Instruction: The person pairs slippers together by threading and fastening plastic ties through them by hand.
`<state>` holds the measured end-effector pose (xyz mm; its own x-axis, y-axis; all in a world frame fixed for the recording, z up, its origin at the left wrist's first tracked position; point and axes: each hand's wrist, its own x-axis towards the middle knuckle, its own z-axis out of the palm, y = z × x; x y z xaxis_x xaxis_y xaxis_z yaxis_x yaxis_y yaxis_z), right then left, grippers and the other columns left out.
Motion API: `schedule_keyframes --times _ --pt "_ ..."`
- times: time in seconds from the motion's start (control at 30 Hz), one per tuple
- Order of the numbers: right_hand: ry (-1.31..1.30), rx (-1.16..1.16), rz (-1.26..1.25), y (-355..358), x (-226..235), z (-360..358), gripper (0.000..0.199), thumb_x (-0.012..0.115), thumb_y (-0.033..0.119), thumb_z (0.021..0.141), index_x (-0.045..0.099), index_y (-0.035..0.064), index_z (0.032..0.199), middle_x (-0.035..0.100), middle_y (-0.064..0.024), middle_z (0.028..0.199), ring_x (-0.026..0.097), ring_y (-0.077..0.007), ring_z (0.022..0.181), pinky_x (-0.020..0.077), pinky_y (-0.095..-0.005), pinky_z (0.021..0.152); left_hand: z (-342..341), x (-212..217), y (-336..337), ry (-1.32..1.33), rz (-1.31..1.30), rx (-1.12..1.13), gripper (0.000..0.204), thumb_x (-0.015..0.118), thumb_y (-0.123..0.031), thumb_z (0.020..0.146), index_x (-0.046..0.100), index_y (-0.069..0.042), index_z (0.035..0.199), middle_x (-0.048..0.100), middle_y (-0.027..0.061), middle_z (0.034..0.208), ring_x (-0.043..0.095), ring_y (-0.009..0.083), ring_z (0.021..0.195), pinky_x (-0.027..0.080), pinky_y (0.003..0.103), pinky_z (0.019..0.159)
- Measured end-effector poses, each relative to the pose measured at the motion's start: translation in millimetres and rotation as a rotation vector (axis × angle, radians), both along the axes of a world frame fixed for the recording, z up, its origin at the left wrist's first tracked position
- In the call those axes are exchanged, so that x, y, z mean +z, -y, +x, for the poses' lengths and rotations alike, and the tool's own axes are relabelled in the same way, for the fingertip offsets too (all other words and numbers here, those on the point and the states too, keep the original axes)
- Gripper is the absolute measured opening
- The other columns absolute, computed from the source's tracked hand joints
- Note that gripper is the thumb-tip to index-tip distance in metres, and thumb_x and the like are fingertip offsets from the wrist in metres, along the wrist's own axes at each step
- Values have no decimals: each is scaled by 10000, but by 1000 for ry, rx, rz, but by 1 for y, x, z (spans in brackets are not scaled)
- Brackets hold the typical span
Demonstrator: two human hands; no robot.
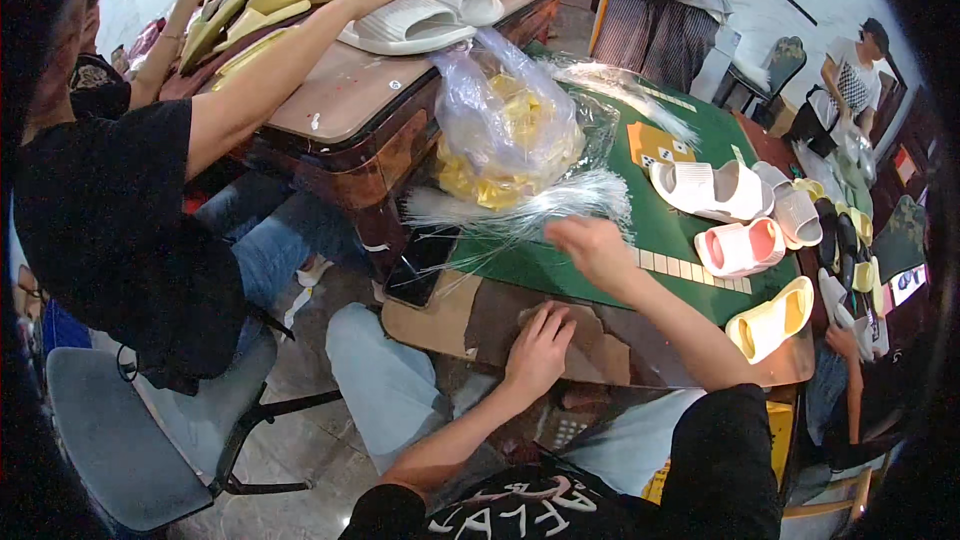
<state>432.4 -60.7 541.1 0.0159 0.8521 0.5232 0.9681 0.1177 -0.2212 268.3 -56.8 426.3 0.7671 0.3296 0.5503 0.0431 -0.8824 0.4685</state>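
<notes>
My left hand [538, 348] lies on the brown front rim of the green-topped table [600, 285], fingers stretched out and holding nothing visible. My right hand [590, 252] is closed, just in front of a bundle of thin clear plastic strands [575, 198]. Whether a strand is between its fingers is too small to tell. Behind the bundle stands a clear plastic bag [510, 125] with yellow pieces inside. A dark phone [424, 268] lies left of the strands, by a piece of cardboard [440, 318] on the rim.
On the right side lie white slides [700, 190], a pink slide [740, 247] and a pale yellow slide [770, 320]. Yellow cards [658, 145] lie behind. At left, a co-worker's arm [280, 70] reaches over another table to large white slides [410, 20]. A grey chair [130, 440] stands lower left.
</notes>
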Motion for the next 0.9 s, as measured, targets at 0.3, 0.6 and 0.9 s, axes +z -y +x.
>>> schedule_keyframes --times 0.3,0.6,0.9 --pt "356 98 -134 35 -30 -1 181 569 153 672 588 93 842 518 -41 704 567 -215 701 477 -345 518 2 17 -6 297 -87 -42 255 555 32 718 604 19 968 597 139 995 556 288 994 464 359 861" --pt "206 -465 -136 50 -12 19 79 484 87 734 559 75 760 600 -128 712 601 -325 679 471 -431 565 -2 64 17 471 -166 84 363 547 -9 727 597 -55 1084 591 82 804 583 250 752 480 342 641" --pt "-18 -68 -139 40 -46 -20 265 577 31 747 610 66 1008 620 -144 963 610 -321 821 508 -395 663 36 119 88 265 -15 -551 543 564 -156 704 466 -29 1222 576 101 871 567 259 843 473 375 753"
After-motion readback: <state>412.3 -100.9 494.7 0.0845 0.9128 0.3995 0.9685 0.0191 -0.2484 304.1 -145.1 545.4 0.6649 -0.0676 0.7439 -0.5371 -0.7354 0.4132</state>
